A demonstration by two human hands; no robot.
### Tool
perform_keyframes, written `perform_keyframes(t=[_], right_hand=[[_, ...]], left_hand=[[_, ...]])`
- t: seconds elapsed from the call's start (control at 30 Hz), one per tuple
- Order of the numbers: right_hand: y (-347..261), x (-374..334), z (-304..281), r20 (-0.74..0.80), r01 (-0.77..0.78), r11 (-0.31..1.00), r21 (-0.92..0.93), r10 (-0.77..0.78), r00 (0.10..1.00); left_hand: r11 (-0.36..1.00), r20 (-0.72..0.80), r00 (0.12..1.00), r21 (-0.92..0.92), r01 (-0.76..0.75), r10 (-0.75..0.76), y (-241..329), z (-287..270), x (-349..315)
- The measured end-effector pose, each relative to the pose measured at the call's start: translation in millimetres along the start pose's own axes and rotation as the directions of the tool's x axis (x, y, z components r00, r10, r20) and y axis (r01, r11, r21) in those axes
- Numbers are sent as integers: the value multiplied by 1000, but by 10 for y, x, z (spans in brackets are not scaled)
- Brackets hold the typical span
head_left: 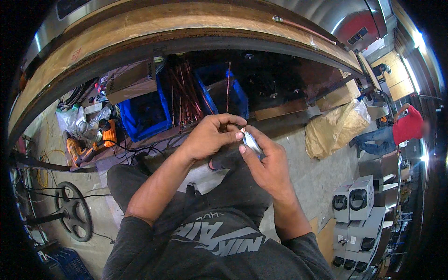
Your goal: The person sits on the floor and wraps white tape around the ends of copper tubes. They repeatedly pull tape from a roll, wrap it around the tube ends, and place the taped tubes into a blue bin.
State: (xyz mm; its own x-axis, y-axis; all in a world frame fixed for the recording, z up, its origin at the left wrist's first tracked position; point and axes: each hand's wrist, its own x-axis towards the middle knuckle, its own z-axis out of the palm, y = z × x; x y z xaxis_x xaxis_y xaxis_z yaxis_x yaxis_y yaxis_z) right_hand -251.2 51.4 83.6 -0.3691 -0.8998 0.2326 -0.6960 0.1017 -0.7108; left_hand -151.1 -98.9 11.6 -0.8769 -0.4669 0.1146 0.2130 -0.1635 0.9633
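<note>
In front of my lap, my two hands meet. My right hand [269, 165] is closed round a small shiny silver-white piece [252, 142], whose kind I cannot make out. With thumb and forefinger, my left hand [212, 136] pinches at the upper end of that piece, where a small copper-coloured bit shows. Just beyond my hands, thin copper tubes [185, 95] lie bundled between a blue bin [145, 116] and a second blue bin [240, 93] on a low shelf.
A wooden bench edge [154, 35] arches above the shelf. Orange power tools [108, 133] and cables lie at left, near a black handwheel [73, 212]. Brown paper [329, 130] rests on the floor at right; beyond it a person in red [408, 123] bends over. White boxes [359, 214] stand lower right.
</note>
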Motion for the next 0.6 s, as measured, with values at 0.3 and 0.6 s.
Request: perform_keyframes(t=[0.3, 0.6], right_hand=[[65, -18, 59, -51, 8, 1000, 8, -8, 999], [145, -19, 46, -31, -36, 999, 14, 37, 999]], left_hand=[[946, -66, 998, 321, 40, -20, -31, 93, -10], [967, 210, 951, -66, 246, -227, 86, -68, -4]])
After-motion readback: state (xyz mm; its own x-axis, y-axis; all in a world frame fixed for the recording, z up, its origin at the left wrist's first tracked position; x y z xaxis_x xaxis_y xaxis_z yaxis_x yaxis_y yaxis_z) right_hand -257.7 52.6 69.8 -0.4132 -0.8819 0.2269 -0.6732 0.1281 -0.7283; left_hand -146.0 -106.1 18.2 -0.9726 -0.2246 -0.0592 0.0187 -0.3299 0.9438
